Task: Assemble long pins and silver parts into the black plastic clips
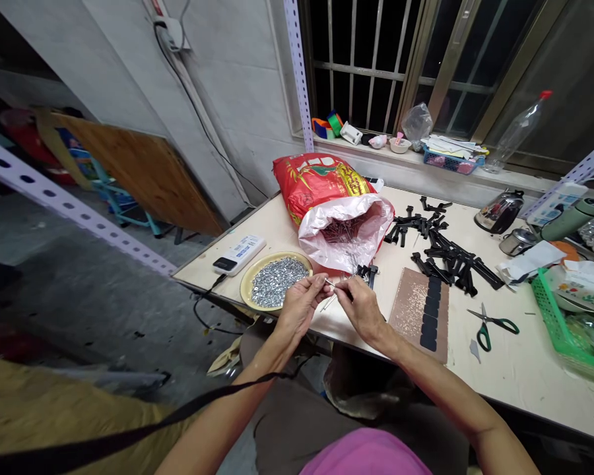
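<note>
My left hand (301, 305) and my right hand (362, 309) meet over the front edge of the table. Both are closed in a pinch on a thin metal rod (329, 282), which spans the small gap between the fingertips. Its ends are hidden by the fingers. Beside my left hand is a yellow plate (246, 290) heaped with small shiny metal pieces (277, 280). Just behind the hands, a red bag (321, 188) lies with its white mouth towards me, and thin metal rods (344, 231) show inside it. A few more rods lie under the hands.
Black plastic parts (455, 260) are scattered right of the bag. A brown sheet with black pads (408, 307), green-handled scissors (490, 326) and a green basket (549, 323) are on the right. A white power bank (240, 254) lies left; a kettle (499, 211) stands at the back.
</note>
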`<state>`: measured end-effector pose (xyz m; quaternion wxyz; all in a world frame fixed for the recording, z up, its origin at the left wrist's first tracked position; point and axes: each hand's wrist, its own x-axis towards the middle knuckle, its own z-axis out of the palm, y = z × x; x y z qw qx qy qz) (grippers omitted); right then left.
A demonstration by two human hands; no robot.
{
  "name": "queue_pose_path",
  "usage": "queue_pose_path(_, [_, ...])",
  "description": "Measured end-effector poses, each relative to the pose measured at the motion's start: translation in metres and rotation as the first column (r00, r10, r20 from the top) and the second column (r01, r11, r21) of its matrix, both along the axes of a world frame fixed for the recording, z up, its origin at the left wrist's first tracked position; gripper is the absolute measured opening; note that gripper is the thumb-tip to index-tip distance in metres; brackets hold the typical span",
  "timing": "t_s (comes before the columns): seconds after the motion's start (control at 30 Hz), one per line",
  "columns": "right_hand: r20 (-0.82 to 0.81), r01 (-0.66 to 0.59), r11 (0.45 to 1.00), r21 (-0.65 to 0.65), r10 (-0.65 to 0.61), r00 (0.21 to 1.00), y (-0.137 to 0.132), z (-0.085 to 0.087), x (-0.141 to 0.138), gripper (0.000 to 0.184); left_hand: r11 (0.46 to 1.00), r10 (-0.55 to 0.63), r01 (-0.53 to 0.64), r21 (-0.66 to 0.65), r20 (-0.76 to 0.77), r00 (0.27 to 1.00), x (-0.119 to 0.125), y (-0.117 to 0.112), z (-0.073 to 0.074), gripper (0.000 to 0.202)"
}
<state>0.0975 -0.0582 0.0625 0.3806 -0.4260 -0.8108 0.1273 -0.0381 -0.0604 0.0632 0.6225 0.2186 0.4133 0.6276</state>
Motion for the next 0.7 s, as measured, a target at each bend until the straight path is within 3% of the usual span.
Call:
queue_pose_path(0.2, [0.162,0.157,0.984,-0.088,-0.141,0.977,-0.0057,0.0051,0.0022,0.020,0.996,0.060,-0.049,0.073,-0.148,0.987,0.0031,-0.0011,-0.0019,0.043])
queue_pose_path(0.3, [0.146,0.144,0.980,-0.140,-0.124,0.982,-0.0054,0.0059,0.0032,0.017,0.996,0.050,-0.036,0.080,-0.170,0.984,0.0042,0.0023,-0.0056,0.041])
queue_pose_path(0.5, [0.225,0.207,0.977,-0.051,-0.190,0.956,-0.0035,0.0012,0.0048,0.020,0.994,0.068,-0.046,0.104,-0.226,0.972,0.0082,0.0030,-0.0086,0.039])
queue_pose_path(0.63, [0.067,0.068,0.966,-0.250,-0.053,0.996,0.0016,-0.0011,0.0080,0.025,0.984,0.109,-0.055,0.170,-0.332,0.937,0.0095,0.0006,-0.0075,0.034])
queue_pose_path(0.7, [0.004,0.032,0.965,-0.260,-0.032,0.999,0.0035,-0.0022,0.0091,0.019,0.982,0.126,-0.065,0.179,-0.356,0.926,0.0101,0.0000,-0.0074,0.032])
